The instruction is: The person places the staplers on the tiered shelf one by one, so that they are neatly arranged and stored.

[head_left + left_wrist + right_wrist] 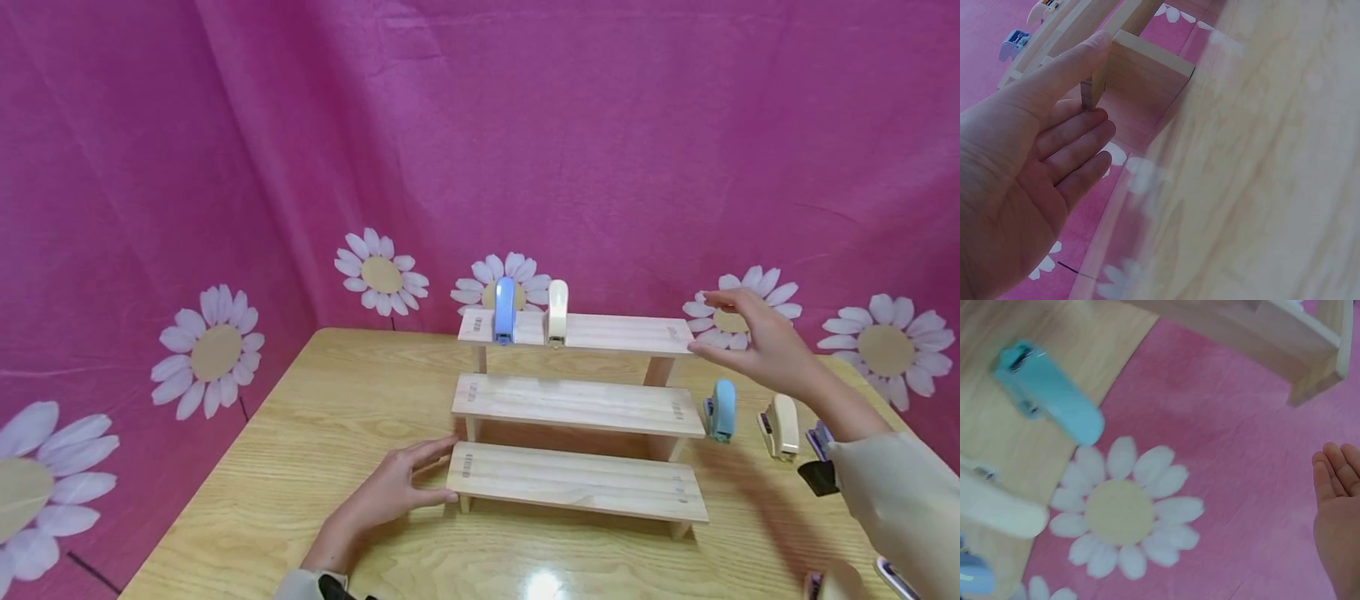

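A three-step wooden stand [577,482] stands on the table. My left hand [386,487] grips the left end of its lowest step, thumb at the front corner and index finger at the back one. In the left wrist view, the other fingers of that hand [1029,169] extend beside the board. My right hand [765,342] is at the right end of the top step, thumb by the corner, fingers spread apart from the thumb and holding nothing. A blue stapler [505,308] and a cream stapler [557,310] sit side by side on the top step's left half.
Right of the stand, a teal stapler [722,411], another cream stapler [782,427] and a purple stapler [820,439] stand on the table [360,400]. More staplers show at the lower right, partly under the right sleeve [900,492]. A pink flowered cloth [600,150] hangs behind.
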Action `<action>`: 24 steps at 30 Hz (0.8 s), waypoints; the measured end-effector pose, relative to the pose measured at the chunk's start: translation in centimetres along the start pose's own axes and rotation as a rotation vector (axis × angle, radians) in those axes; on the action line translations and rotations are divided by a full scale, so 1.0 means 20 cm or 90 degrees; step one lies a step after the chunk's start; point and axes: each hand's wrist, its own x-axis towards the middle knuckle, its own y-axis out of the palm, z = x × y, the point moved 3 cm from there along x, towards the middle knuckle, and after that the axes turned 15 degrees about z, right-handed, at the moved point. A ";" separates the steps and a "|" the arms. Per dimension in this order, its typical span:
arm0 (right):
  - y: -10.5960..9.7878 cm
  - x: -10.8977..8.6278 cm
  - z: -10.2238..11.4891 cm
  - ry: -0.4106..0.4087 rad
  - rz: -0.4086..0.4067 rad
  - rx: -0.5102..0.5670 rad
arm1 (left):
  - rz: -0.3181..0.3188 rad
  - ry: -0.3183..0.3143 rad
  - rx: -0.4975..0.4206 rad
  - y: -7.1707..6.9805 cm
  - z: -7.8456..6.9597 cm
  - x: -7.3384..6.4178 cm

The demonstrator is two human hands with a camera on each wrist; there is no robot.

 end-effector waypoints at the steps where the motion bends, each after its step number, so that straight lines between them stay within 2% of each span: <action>1: 0.00 -0.02 -0.02 0.012 0.001 0.001 | 0.000 -0.002 0.000 0.00 0.00 0.00; 5: -0.01 -0.10 -0.09 0.053 0.012 0.014 | -0.003 -0.010 -0.003 0.00 0.00 0.00; 12: 0.05 -0.21 -0.22 0.104 0.079 0.009 | 0.000 -0.012 -0.007 0.00 0.00 0.00; 20: 0.15 -0.26 -0.35 0.115 0.155 -0.033 | -0.002 -0.022 0.001 0.00 -0.01 0.00; 24: 0.20 -0.26 -0.39 0.102 0.171 -0.070 | -0.002 -0.020 0.000 0.00 -0.01 0.00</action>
